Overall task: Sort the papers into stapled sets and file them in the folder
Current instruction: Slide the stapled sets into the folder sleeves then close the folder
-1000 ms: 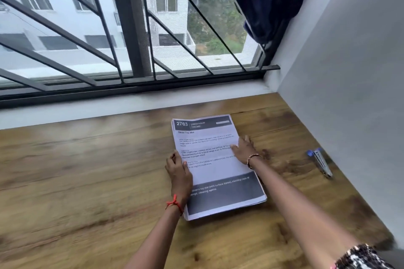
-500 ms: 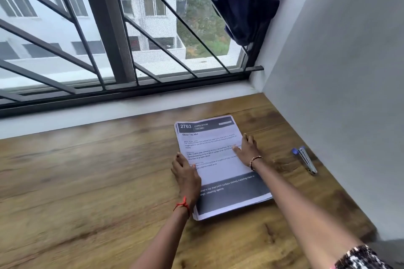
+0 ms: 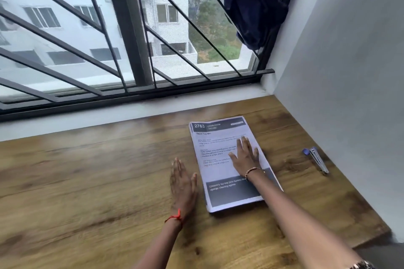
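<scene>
Head view: 1 paper stack [image 3: 216,168] under the right hand [image 3: 246,157], fingers [image 3: 243,143] spread; left hand [image 3: 182,183] flat, fingers together; 1 stapler [image 3: 317,159].

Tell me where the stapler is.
In the head view, the stapler lies on the wooden table at the right, between the paper stack and the grey wall.

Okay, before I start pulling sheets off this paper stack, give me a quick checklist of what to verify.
1. The paper stack lies flat on the table: ok.
2. The right hand rests flat on the stack: ok.
3. The left hand is open beside it, holding nothing: ok.
4. The stapler lies on the table, right of the stack: ok.
5. A folder is in view: not ok, none shows.
6. The stapler is loaded: cannot tell.
</scene>
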